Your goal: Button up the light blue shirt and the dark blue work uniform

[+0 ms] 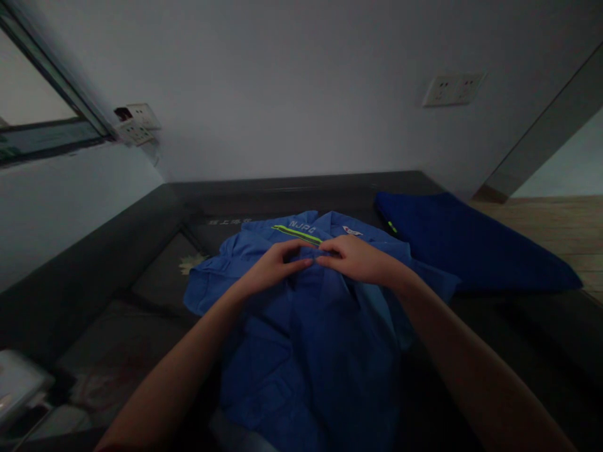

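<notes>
Head view: left hand (pixel 277 262) and right hand (pixel 353 256) pinched the blue garment (pixel 306 351) mid-front; it lay spread, how far fastened unclear.

Matt, creased cloth is shown by the blue garment (pixel 348 333); a smoother matt fabric is suggested on the blue pad (pixel 452 245) at right. The far wall (pixel 301 94) is finished smooth and matt, its right socket plate (pixel 453 90) faced in plastic.

Blue garment (pixel 311 326) cut off below, white object (pixel 19 383) cropped at left, detail between fingers (pixel 298 267) unclear
</notes>
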A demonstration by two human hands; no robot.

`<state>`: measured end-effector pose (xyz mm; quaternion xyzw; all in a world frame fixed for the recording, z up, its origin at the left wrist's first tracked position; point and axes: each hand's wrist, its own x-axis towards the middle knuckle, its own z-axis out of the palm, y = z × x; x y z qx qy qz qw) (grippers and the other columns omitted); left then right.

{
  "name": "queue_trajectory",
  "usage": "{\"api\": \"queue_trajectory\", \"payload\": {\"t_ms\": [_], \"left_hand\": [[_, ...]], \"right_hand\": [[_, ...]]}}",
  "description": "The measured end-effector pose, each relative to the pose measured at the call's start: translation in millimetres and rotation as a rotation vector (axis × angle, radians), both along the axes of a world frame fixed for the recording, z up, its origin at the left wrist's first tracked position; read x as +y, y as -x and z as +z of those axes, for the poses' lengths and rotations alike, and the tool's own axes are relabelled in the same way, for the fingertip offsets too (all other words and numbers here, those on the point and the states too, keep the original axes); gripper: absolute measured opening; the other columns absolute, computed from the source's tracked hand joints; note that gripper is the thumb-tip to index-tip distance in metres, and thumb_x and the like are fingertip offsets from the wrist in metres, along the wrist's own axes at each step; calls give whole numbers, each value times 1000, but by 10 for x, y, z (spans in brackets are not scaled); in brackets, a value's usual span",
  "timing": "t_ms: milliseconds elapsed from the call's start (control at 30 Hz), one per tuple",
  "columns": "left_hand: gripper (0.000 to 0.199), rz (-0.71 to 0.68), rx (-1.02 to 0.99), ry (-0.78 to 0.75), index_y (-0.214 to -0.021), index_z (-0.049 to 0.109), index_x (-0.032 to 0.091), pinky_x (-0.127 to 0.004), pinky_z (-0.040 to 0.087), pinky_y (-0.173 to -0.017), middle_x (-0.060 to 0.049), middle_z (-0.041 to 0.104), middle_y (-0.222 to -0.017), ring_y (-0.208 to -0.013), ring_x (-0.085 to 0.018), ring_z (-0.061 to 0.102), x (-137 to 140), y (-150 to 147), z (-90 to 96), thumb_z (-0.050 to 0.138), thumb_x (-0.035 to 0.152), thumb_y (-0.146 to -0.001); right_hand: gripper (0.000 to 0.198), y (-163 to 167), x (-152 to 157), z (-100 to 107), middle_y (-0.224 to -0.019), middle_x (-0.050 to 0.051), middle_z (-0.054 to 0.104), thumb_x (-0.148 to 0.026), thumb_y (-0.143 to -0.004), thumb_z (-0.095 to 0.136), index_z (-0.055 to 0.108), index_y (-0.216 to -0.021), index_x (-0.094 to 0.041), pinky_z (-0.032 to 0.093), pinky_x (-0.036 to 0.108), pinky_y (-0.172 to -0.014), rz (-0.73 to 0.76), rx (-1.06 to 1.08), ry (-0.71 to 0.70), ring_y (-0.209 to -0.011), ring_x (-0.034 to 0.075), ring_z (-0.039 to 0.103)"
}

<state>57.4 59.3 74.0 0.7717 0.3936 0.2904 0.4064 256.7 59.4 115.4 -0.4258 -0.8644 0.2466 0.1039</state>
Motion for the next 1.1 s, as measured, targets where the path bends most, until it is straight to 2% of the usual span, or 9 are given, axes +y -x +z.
{"api": "queue_trajectory", "payload": {"t_ms": [167,433,567,700,767,833,967,1033,1100], "left_hand": [[30,65,114,-55,-98,65,15,-27,44,-72,-2,64,-86,-79,-17,57,-16,-31,-13,62,38,-80],[30,19,213,-106,-93,64,18,-27,45,-81,-2,67,-93,-87,-18,60,14,30,-1,54,45,-84],[32,161,469,-160,-91,65,21,-27,46,-74,-2,68,-86,-79,-18,62,102,179,-36,51,49,-85],[26,392,868,-155,-96,65,24,-29,46,-72,-4,69,-86,-83,-23,64,222,569,-64,56,44,-82],[26,488,963,-115,-98,65,25,-30,46,-72,-6,69,-90,-87,-25,64,266,804,-9,58,43,-80],[27,618,972,-87,-98,66,24,-31,46,-70,-7,68,-90,-85,-26,64,275,985,123,59,42,-79],[26,897,571,-332,-98,66,22,-27,44,-62,-4,63,-82,-74,-19,60,93,1026,566,56,39,-80],[27,889,139,-452,-101,64,24,-23,39,-52,-1,56,-72,-61,-13,52,-96,930,788,55,41,-82],[26,762,-280,-426,-99,63,26,-20,32,-41,3,41,-61,-46,-8,39,-294,840,945,48,44,-87]], "right_hand": [[19,-17,9,-17,-68,2,59,-23,-87,52,62,-73,-14,28,24,-58,35,-30,4,-64,13,50],[21,-190,11,150,-68,0,54,-29,-88,49,56,-72,-16,31,25,-62,167,-3,45,-67,14,50],[29,-484,78,246,-72,1,56,-40,-86,48,56,-71,-17,37,27,-66,166,-6,127,-70,16,53],[31,-911,205,253,-76,3,62,-45,-84,48,61,-77,-18,42,29,-66,-63,10,189,-71,18,57],[27,-1125,262,256,-73,4,63,-41,-83,50,62,-75,-18,42,30,-65,-291,-10,64,-68,19,57],[21,-1303,286,288,-69,5,61,-34,-81,52,61,-72,-17,41,31,-64,-595,0,-196,-67,20,56],[13,-1484,209,446,-69,5,58,-28,-79,54,60,-80,-17,39,31,-56,-1026,505,-650,-58,16,52],[13,-1501,134,547,-72,4,58,-28,-79,54,59,-86,-17,37,30,-52,-1054,856,-782,-55,15,51],[13,-1508,54,642,-79,6,59,-29,-78,53,57,-87,-19,39,32,-56,-1070,1017,-929,-65,18,56]]}}
